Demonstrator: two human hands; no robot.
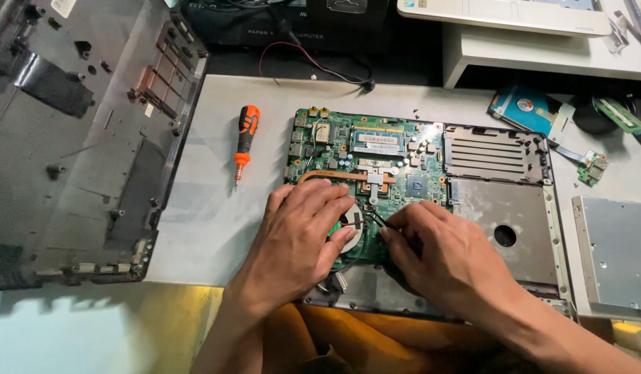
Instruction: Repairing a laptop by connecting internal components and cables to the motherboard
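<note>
Both hands [376, 246] over fan [349, 227], motherboard's [376, 156] long axis left-right.

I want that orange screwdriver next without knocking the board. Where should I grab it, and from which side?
Probably the fat orange-and-black handle of the screwdriver, coming from the left, over the bare table. It lies flat, tip toward you, handle at the far end, apart from the green motherboard on its right.
</note>
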